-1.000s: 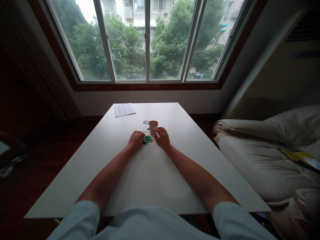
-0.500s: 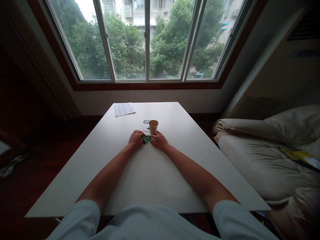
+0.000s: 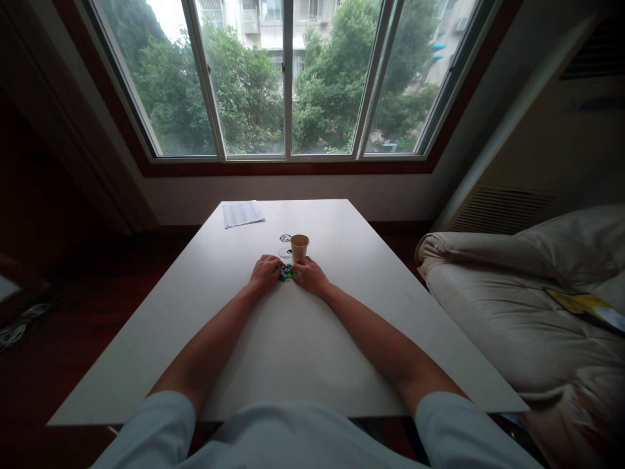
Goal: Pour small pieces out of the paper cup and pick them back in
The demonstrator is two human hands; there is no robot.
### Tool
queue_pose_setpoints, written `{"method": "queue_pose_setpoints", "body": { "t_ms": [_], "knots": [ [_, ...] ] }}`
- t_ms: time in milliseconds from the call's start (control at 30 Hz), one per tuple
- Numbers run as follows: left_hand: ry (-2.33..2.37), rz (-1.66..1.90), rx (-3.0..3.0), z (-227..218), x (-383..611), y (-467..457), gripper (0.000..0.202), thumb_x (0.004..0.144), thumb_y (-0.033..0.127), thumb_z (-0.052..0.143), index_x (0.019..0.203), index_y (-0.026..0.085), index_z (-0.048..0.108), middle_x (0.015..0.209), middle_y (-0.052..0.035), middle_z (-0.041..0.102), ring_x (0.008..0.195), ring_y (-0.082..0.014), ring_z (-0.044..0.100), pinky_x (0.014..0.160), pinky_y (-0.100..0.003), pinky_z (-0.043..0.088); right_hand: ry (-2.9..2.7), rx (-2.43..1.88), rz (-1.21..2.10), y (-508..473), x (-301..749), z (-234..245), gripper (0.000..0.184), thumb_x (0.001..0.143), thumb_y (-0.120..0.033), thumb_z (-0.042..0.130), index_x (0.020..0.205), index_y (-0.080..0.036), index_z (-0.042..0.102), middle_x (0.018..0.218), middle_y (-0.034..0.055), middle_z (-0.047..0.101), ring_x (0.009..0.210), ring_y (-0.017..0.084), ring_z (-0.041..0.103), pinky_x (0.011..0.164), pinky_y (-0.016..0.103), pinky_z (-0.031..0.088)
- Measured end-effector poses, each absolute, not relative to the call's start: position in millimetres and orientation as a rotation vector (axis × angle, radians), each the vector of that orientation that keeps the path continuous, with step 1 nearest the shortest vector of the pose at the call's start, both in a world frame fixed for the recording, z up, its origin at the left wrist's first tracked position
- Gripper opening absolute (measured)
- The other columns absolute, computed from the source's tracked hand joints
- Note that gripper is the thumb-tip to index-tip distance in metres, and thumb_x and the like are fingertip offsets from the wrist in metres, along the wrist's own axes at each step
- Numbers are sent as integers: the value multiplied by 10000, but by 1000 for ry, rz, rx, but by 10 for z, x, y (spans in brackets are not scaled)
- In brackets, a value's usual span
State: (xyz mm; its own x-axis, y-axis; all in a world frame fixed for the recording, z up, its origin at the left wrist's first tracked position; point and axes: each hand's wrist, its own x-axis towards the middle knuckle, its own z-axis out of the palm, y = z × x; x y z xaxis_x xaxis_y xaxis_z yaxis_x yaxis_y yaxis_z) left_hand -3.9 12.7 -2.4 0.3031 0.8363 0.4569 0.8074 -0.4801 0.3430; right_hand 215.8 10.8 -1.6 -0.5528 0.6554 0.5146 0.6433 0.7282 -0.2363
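A small heap of colourful green, blue and yellow pieces (image 3: 286, 272) lies on the white table (image 3: 293, 339). My left hand (image 3: 264, 271) rests just left of the heap with its fingers curled against it. My right hand (image 3: 309, 274) lies on the heap's right side, fingers bent inward and touching the pieces. What the fingers hold, if anything, is too small to make out. A small brown paper cup (image 3: 299, 247) stands upright just beyond my right hand.
A round clear lid (image 3: 284, 251) and a small dark ring lie left of the cup. A printed sheet of paper (image 3: 243, 213) sits at the table's far left. A bed with pale bedding (image 3: 537, 293) is close on the right. Windows are ahead.
My right hand has moved left from beside the cup onto the heap of pieces, closing the gap between my two hands. My left hand has stayed put.
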Motion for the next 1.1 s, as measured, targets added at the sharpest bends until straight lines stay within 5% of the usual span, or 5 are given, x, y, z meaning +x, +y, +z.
{"method": "queue_pose_setpoints", "body": {
  "t_ms": [900, 1100],
  "knots": [
    [1569, 922, 2506, -31, -42, 130, 235, 872, 251, 563, 1008, 241, 754, 1092, -64, 704, 1141, -235, 545, 1047, -384, 422, -2229, -943, 91, 121, 2162, -26, 67, 837, -198, 698, 890, -230, 674, 942, 55, 650, 968, 220, 566, 877, 361, 451],
    [1554, 921, 2521, -40, -48, 138, 242, 873, 252, 552, 1019, 241, 745, 1099, -58, 702, 1140, -234, 543, 1043, -375, 420, -2124, -943, 183, 58, 2151, 50, 68, 844, -157, 620, 877, -215, 608, 860, 26, 640, 832, 185, 558, 751, 290, 424]
  ]
}}
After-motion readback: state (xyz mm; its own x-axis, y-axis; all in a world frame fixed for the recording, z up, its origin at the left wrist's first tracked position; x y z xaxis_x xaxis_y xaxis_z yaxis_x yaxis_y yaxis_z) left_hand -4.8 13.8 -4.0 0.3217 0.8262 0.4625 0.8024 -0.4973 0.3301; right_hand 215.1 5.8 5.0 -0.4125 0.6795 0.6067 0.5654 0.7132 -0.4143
